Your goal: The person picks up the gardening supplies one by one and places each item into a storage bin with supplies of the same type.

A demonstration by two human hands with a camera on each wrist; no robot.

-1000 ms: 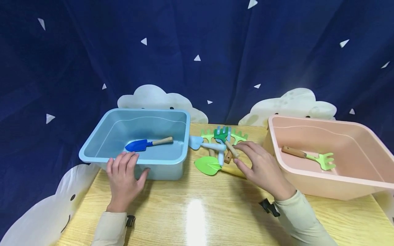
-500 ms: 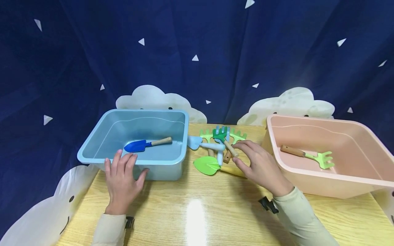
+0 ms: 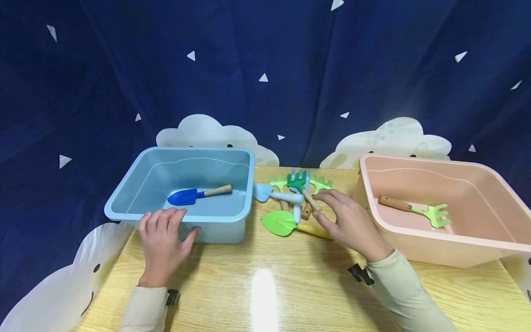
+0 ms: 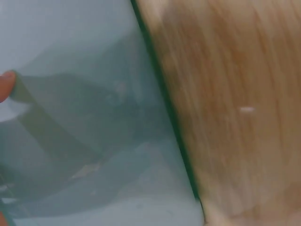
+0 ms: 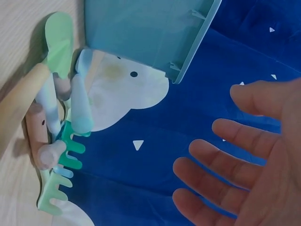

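My left hand [image 3: 162, 244] rests at the front rim of a light blue bin [image 3: 224, 230], fingertips over the edge and thumb outside. A dark blue hand trowel [image 3: 184, 197] with a wooden handle lies inside that bin. My right hand [image 3: 352, 226] hovers by a heap of toy garden tools, fingertips close to the wooden handle of a dark green hand rake [image 3: 296, 181]. Its relaxed, parted fingers [image 5: 225, 165] hold nothing in the right wrist view. The heap also has a light green trowel [image 3: 279, 222], a light blue trowel [image 3: 286, 197] and light green rakes [image 3: 321, 183].
At the right stands a pink bin [image 3: 448, 251] with a light green rake [image 3: 437, 216] inside. Both bins and the heap are on a wooden table [image 3: 232, 286]. A dark blue curtain [image 3: 290, 55] with white triangles and clouds hangs behind.
My left fingers were raised half a second ago and now lie lower over the blue bin's rim. The right hand has hardly moved. The tools lie as before.
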